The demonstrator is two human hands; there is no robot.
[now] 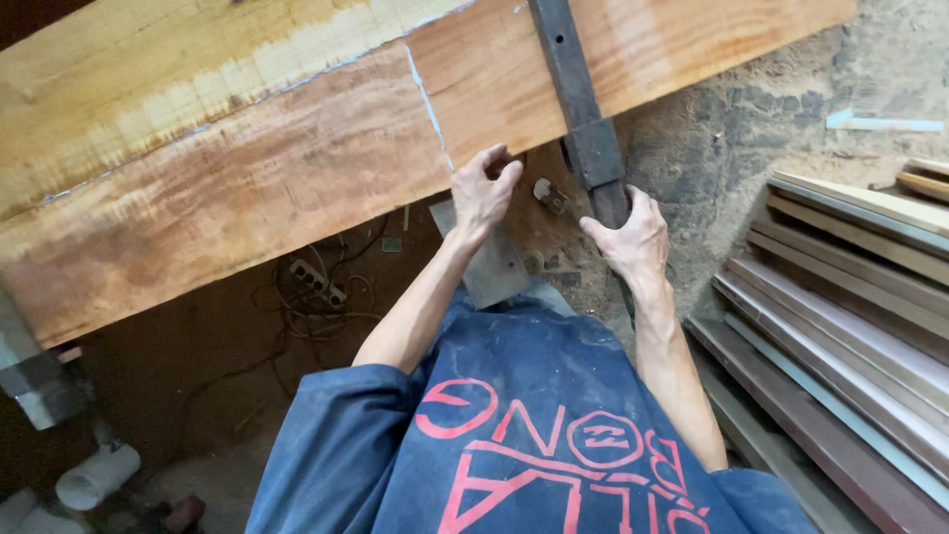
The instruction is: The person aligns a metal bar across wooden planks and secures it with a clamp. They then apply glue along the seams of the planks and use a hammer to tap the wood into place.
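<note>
A dusty blue short-sleeved shirt (534, 435) with red lettering, both forearms bare.

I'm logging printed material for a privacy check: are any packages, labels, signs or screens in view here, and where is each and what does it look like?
No packages, signs, labels or screens show.
Shirt print: the only lettering, large red outlined letters with a round emblem, on the person's blue shirt at bottom centre.
Blue chalk line: a plain marking, not writing, running across the wooden plank above the left hand.
</note>
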